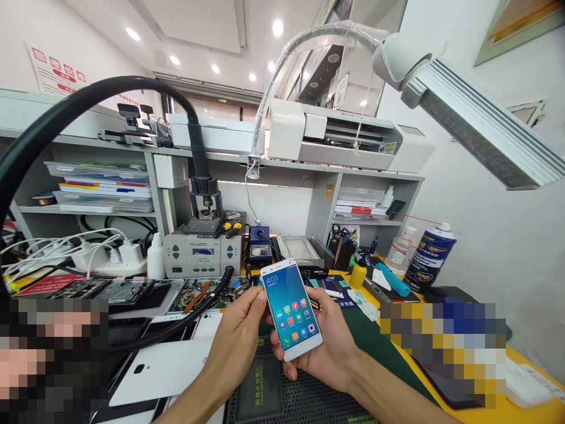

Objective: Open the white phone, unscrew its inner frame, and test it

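Head view: the phone (pixel 292 315), long axis pointing away, top leaning left, is above the mat (pixel 309 397), the right hand (pixel 332 331) clasped around its right side, the left hand (pixel 242 324) closed on its left edge.

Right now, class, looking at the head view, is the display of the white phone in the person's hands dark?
No, the white phone is lit, showing 4:03 and colourful app icons.

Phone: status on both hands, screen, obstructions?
Right hand holding phone, left hand at its left edge. Screen lit, 4:03 showing, uncovered. Black hose beside left hand, clear of phone.
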Demonstrator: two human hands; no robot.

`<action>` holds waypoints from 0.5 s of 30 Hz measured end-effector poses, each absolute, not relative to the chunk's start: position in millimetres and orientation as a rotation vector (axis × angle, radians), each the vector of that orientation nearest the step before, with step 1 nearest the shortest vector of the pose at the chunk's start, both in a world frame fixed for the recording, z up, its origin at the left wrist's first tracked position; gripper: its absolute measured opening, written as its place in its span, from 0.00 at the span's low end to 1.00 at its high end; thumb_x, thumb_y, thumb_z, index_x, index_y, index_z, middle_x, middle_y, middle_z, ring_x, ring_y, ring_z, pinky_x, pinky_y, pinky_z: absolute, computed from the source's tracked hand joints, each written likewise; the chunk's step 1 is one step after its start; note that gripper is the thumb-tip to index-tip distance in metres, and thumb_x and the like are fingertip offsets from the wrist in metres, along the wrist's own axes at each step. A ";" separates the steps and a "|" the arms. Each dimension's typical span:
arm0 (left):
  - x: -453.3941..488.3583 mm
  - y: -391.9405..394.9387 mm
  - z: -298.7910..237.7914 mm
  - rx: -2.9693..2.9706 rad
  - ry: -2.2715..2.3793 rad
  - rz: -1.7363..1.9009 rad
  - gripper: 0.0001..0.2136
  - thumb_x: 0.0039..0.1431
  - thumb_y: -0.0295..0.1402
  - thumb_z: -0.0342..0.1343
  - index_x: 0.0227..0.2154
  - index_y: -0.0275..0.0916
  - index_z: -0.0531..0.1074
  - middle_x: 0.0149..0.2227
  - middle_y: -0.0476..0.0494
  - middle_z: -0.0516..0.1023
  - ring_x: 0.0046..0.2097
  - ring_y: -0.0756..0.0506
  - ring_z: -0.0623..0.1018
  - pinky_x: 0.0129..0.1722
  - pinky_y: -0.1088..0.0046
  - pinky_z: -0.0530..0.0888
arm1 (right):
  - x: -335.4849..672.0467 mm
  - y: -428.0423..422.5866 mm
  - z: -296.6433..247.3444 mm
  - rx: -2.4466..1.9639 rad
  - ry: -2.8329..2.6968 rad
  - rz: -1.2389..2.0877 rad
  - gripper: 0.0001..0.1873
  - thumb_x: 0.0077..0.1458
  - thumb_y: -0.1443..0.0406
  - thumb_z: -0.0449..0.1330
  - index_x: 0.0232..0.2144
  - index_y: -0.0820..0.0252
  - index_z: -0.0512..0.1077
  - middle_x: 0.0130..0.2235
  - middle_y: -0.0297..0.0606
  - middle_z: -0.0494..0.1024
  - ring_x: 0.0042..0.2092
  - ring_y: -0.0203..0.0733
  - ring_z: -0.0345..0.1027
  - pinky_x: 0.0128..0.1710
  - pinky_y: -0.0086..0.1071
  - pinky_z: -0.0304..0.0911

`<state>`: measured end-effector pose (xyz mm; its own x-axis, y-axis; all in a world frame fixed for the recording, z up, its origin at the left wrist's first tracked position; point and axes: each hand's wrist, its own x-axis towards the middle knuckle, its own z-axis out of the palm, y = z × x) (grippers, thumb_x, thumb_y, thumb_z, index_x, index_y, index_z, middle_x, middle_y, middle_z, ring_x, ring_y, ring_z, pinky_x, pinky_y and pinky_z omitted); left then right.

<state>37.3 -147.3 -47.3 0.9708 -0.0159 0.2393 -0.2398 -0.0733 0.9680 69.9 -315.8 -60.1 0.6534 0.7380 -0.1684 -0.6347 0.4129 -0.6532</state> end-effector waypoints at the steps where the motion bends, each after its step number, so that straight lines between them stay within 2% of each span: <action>1: 37.1 -147.4 -47.2 1.636 -0.201 0.180 0.19 0.65 0.50 0.47 0.27 0.42 0.66 0.28 0.48 0.72 0.35 0.43 0.73 0.37 0.69 0.70 | 70.0 -315.7 -60.1 -0.750 -0.155 0.869 0.38 0.63 0.44 0.46 0.48 0.77 0.73 0.34 0.53 0.80 0.30 0.49 0.75 0.22 0.35 0.70; 15: 35.5 -148.8 -45.6 1.620 -0.225 0.163 0.19 0.67 0.49 0.46 0.27 0.42 0.66 0.25 0.49 0.72 0.33 0.45 0.74 0.33 0.72 0.70 | 70.4 -315.8 -59.4 -0.733 -0.166 0.889 0.40 0.62 0.44 0.46 0.50 0.79 0.72 0.34 0.53 0.79 0.30 0.49 0.75 0.22 0.36 0.70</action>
<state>35.5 -148.8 -45.6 0.9693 -0.0461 0.2413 -0.2436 -0.0524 0.9685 70.4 -315.8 -59.4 0.6355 0.7554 -0.1595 -0.6469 0.4083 -0.6440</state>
